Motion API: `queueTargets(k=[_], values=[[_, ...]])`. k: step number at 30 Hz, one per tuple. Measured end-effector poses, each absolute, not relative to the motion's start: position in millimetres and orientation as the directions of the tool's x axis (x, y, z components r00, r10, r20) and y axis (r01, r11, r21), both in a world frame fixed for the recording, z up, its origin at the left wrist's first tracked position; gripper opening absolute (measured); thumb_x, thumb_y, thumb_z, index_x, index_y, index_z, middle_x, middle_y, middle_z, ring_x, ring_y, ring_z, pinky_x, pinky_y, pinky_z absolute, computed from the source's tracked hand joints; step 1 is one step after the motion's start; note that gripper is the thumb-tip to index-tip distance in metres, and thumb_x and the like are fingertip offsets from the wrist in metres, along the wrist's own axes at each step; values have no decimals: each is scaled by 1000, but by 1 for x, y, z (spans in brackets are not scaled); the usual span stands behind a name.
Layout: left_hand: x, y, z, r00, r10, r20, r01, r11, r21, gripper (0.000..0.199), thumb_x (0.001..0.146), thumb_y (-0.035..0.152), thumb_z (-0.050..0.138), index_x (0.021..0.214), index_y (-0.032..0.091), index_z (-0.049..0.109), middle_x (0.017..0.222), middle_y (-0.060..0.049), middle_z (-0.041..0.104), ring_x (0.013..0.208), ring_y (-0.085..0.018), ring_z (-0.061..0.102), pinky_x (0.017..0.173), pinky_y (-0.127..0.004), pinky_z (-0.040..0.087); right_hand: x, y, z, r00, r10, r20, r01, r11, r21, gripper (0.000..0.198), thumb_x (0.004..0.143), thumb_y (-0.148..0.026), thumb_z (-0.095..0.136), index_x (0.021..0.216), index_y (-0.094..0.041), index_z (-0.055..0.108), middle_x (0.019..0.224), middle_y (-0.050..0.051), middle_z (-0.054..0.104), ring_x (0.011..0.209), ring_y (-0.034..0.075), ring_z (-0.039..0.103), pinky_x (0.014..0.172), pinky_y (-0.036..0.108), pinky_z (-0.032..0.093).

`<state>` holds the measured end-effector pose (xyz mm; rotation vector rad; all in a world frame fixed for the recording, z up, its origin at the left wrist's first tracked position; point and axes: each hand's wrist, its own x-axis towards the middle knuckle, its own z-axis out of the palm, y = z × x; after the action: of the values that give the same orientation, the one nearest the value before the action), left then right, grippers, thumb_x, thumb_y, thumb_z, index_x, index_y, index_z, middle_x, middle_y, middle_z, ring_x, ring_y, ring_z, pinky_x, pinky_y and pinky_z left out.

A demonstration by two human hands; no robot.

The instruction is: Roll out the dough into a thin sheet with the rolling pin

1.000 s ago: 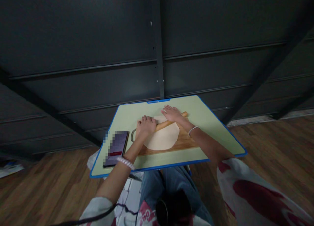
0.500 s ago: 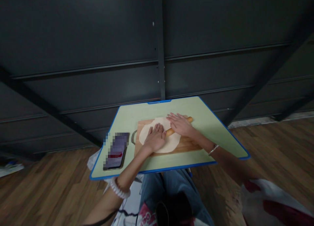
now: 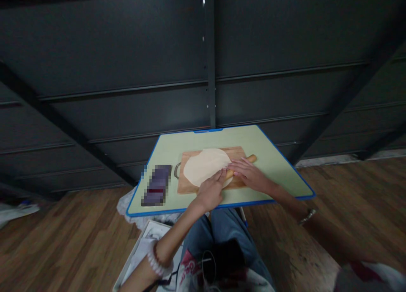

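Head view: cream, roughly round dough sheet (image 3: pixel 204 167) is spread on brown wooden board (image 3: pixel 187 189), on pale-green, blue-edged table (image 3: pixel 272 165). Light-wood rolling pin (image 3: pixel 252 158) at dough's right is covered by left hand (image 3: pixel 211 191) and right hand (image 3: pixel 249 173); grip closure can't be told. Flattening looks mostly done; edge evening possibly left.

Two hands (image 3: pixel 250 174); one rolling pin (image 3: pixel 252 158); one dough sheet (image 3: pixel 204 167); one board (image 3: pixel 187 188); one phone (image 3: pixel 157 184)

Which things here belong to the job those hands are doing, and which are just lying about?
In the job:
- pin, with left hand and right hand on it
- dough, rolled flat
- board, under the dough
- table, under the board

Apparently just lying about:
- phone, left of the board
- white item, far left, unclear
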<state>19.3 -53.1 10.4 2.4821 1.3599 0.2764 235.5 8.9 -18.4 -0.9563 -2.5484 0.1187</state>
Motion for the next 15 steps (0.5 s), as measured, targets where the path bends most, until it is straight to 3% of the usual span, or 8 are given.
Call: queueTargets(k=[3, 7, 15], values=[[19, -58, 8, 504, 860, 77, 781, -492, 384, 79, 66, -1, 41, 142, 17, 29, 144, -3, 38, 129, -15, 39, 107, -27, 33, 241, 4, -22, -669, 641, 376, 592, 766, -253, 34, 95, -28, 39, 126, -27, 53, 126, 2, 59, 122, 19, 47, 109, 51, 25], [23, -65, 3, 433, 892, 132, 797, -447, 407, 72, 70, -1, 42, 139, 22, 38, 138, -1, 46, 124, -16, 46, 105, -29, 37, 246, 0, -24, -670, 608, 426, 544, 793, -276, 33, 92, -27, 48, 124, -28, 55, 122, 2, 62, 118, 19, 52, 107, 48, 31], [37, -77, -8, 394, 884, 253, 811, -464, 357, 59, 76, -2, 42, 130, 18, 49, 133, -4, 52, 123, -11, 47, 106, -25, 35, 252, -16, -28, -607, 623, 494, 551, 777, -304, 31, 91, -23, 48, 119, -25, 61, 117, 3, 64, 113, 19, 57, 104, 42, 39]])
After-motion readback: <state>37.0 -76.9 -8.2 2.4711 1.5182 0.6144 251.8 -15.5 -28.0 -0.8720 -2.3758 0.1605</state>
